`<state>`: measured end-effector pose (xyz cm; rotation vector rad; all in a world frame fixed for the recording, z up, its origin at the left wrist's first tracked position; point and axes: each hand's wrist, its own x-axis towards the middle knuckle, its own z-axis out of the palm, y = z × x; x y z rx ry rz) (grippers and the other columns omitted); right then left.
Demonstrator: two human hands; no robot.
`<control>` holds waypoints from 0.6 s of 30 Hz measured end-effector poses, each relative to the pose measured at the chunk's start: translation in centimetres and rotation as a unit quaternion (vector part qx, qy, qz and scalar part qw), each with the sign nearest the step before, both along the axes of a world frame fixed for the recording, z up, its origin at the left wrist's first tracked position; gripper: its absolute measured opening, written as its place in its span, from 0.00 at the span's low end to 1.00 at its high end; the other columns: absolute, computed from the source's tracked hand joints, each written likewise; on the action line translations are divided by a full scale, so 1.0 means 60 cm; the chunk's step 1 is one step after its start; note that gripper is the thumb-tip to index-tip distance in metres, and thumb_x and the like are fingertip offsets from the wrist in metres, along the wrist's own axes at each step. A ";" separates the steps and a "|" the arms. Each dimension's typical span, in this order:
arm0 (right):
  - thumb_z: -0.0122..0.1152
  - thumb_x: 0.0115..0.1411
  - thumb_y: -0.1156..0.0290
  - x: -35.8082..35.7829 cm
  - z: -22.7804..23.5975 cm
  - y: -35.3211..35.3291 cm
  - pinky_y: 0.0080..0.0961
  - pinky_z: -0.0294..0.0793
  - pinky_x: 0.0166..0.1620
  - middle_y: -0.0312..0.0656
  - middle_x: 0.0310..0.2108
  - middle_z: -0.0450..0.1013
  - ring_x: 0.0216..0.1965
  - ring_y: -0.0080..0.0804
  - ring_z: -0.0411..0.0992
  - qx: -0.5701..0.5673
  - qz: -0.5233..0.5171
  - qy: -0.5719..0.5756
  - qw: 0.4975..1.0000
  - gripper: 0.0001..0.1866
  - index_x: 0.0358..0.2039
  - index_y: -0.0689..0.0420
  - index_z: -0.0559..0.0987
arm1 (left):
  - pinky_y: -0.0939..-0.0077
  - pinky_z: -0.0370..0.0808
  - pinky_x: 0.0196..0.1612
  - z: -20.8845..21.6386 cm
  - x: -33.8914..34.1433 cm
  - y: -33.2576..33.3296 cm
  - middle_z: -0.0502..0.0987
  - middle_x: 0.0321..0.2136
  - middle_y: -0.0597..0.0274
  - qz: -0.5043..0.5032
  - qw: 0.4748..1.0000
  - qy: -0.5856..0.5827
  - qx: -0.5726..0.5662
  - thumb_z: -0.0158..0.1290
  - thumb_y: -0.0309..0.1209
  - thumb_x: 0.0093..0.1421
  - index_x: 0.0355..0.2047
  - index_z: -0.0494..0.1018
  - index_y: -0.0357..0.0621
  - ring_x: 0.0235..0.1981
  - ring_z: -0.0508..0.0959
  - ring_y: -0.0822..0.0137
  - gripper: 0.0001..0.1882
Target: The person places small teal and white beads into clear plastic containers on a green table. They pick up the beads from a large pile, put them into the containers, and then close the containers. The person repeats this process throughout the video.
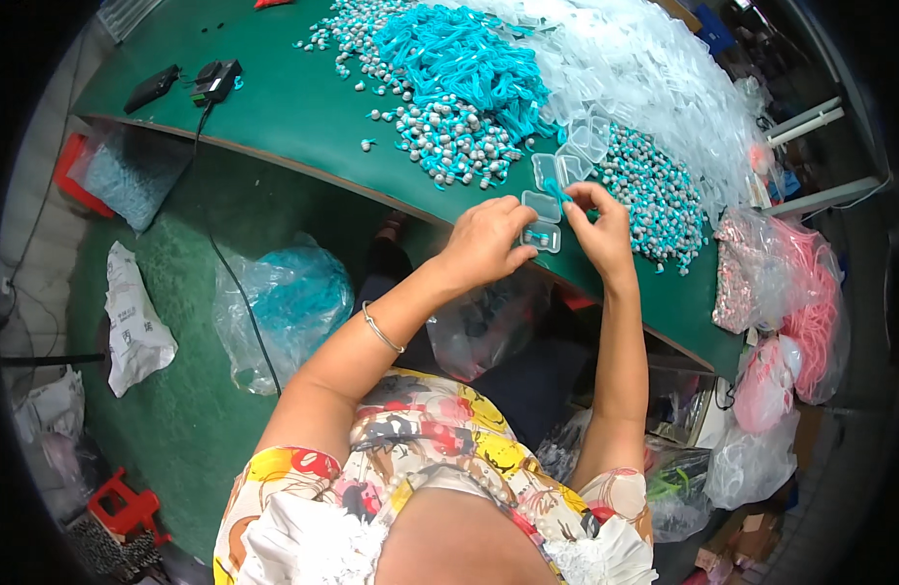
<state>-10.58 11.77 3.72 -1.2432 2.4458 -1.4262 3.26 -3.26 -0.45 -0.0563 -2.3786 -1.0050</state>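
My left hand (486, 239) is closed on the edge of a small clear plastic case (542, 207) at the table's front edge. The case's lid is open, and small grey-and-teal pieces (539, 237) lie in its near half. Just to the right, my right hand (605, 232) pinches a teal cord (557, 192) between thumb and fingers. The cord hangs over another open clear case (549, 164) beyond. More open cases (588, 138) stand behind that one.
Beyond my hands lie a pile of teal cords (459, 63), heaps of grey-and-teal pieces (464, 146) (654, 190) and a large mound of clear cases (644, 73). Black devices (215, 81) sit at the table's left. Bags of pink cord (810, 302) hang right; filled bags (293, 302) stand on the floor.
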 end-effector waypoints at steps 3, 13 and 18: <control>0.64 0.52 0.79 0.015 -0.001 0.032 0.25 0.70 0.32 0.41 0.29 0.78 0.27 0.26 0.73 0.026 0.000 0.059 0.998 0.08 0.35 0.60 0.82 | 0.60 0.74 0.37 0.001 -0.003 -0.001 0.74 0.30 0.57 -0.005 1.000 -0.013 0.004 0.67 0.33 0.48 0.41 0.74 0.43 0.35 0.77 0.53 0.21; 0.67 0.51 0.73 0.041 -0.016 0.031 0.39 0.61 0.49 0.34 0.31 0.76 0.37 0.34 0.73 0.111 0.017 0.297 0.948 0.06 0.31 0.51 0.82 | 0.61 0.73 0.35 0.006 -0.009 -0.003 0.74 0.29 0.58 -0.011 0.999 -0.047 0.016 0.68 0.33 0.46 0.40 0.73 0.42 0.33 0.77 0.55 0.21; 0.64 0.53 0.74 0.060 0.000 0.029 0.41 0.61 0.50 0.36 0.33 0.75 0.39 0.35 0.72 0.146 0.023 0.369 0.918 0.08 0.35 0.51 0.81 | 0.61 0.73 0.35 0.007 -0.009 -0.003 0.74 0.29 0.59 -0.010 0.998 -0.062 0.020 0.68 0.32 0.46 0.40 0.73 0.42 0.33 0.77 0.54 0.22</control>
